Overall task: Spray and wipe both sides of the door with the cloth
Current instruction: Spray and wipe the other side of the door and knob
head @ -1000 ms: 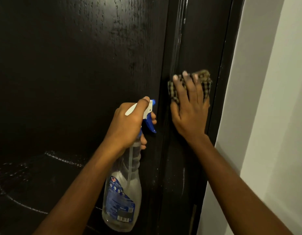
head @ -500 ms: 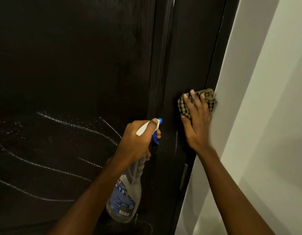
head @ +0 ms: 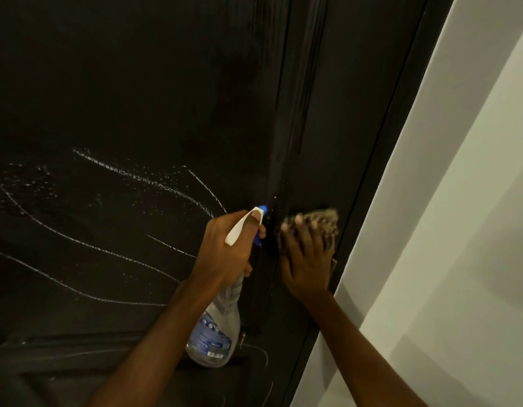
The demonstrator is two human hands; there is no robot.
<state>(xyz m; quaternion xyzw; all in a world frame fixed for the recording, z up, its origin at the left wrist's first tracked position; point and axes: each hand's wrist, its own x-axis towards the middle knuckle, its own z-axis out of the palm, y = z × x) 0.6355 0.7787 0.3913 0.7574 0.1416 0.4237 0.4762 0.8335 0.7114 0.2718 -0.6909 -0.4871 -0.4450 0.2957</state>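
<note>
Sliding lower down the door [head: 137,83] edge, the right hand [head: 305,259] presses the cloth [head: 322,218] flat-fingered; left hand [head: 225,254] grips the spray bottle [head: 216,333]; streaks [head: 78,239] remain.

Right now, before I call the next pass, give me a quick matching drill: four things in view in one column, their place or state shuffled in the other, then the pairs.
1 spray bottle
2 cloth
3 white streaks
4 wall

A pressed to the door under the right hand
B pale, right of the door
C gripped by the left hand
D spread across the door's left panel

Pairs: 1-C, 2-A, 3-D, 4-B
</note>
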